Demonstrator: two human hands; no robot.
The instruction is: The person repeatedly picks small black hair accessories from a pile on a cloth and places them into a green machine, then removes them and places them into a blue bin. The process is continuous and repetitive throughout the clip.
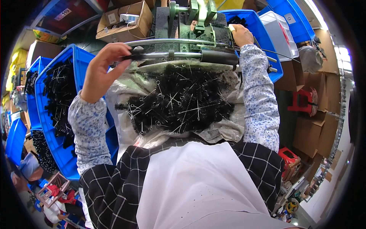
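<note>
A heaped pile of small black bristle brushes with thin silver wire stems, many ending in loops [187,101], lies on a pale, crumpled woven-plastic sheet [225,131], in front of the person's body and between the forearms. Just beyond the pile, a silver metal bar [183,56] runs crosswise, with a dark cylindrical sleeve [219,57] toward its right end.

The hands are well apart. The left hand [100,72] is at the bar's left end, thumb and fingertips curved toward each other about a narrow dark piece; whether they grip it is unclear. The right hand [242,36] curls at the right side of a grey-green metal machine [200,24], beside a small pale part; its grip cannot be made out.

A blue plastic crate [82,63] of black brushes stands at left, another blue plastic crate [263,36] at right. Beyond the left hand sits a brown cardboard box [133,33].
</note>
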